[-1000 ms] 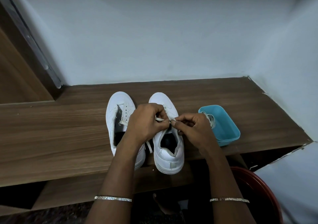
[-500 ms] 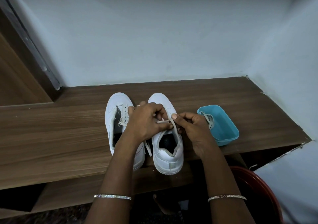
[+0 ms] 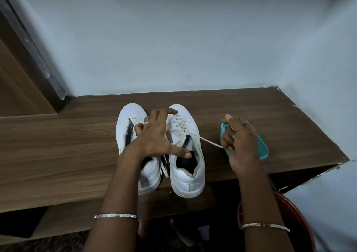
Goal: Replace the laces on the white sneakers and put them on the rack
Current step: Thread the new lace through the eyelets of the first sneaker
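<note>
The right hand has its fingers curled on the free end of a white lace, pinching it and drawing it taut out to the right. The left hand is spread wide with fingers straight and splayed, and it grips nothing. It lies over the gap between the two shoes, thumb at the collar opening of the laced sneaker. Whether its palm actually bears down on the shoe is hard to tell from this angle.

A wooden shelf set into a pale wall corner carries everything. The laced sneaker stands near the middle of the shelf, toe toward the back edge and heel at the front edge. The second sneaker stands just beside it on the left and parallel to it, its eyelets apparently empty. A blue tray sits toward the shelf's right end, partly under the right hand. A loose lace tail hangs between the two heels.

The taut lace leaves the upper eyelets and runs rightward, across the sneaker's long axis. The next eyelets therefore lie to the left of the right hand, beside the left thumb. As the right hand holds the tip, it is probably the one to carry it back in.
</note>
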A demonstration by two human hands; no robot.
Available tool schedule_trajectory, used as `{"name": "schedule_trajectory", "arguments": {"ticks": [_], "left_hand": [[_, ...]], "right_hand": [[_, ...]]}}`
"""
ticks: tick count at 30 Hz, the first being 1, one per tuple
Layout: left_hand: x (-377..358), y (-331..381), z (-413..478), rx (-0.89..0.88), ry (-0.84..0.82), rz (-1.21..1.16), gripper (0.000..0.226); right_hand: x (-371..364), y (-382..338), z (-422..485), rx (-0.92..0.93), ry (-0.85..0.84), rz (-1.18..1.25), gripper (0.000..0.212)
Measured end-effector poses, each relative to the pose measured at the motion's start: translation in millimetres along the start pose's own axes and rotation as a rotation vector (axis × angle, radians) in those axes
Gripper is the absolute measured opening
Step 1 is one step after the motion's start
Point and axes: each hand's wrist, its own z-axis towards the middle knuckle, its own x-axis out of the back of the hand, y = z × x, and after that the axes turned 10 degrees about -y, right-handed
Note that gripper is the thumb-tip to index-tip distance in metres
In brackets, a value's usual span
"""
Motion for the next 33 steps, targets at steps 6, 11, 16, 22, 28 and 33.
{"name": "schedule_trajectory", "arguments": {"ticks": [6,11,16,22,28,33], "left_hand": [[-2.1,-1.0,4.2,-0.013,-0.015,-0.03,0.122],[1.5,-1.1,1.2,-0.054,-0.047,-0.053,0.104],[1.5,-1.1,1.9,-0.044,-0.098,-0.012,0.098],[2.2,-1.0,2.0,-0.028,-0.12,-0.017,0.1],[3.0,-0.8,1.2,-0.026,-0.136,-0.049,0.103],[3.7,-2.3,2.7,-0.017,-0.136,-0.058,0.106]], "right_hand": [[-10.4,8.0,-0.7,0.107,-0.254,-0.723,0.005],[-6.0,9.4,0.0,0.11,-0.407,-0.898,0.006],[-2.2,8.3,-5.7,0.051,-0.388,-0.527,0.026],[10.5,-7.7,-2.9,-0.021,-0.323,0.465,0.029],[25.6,-12.5,0.4,0.013,-0.302,0.415,0.016],[-2.8,1.8,-3.7,0.017,-0.353,-0.477,0.008]]}}
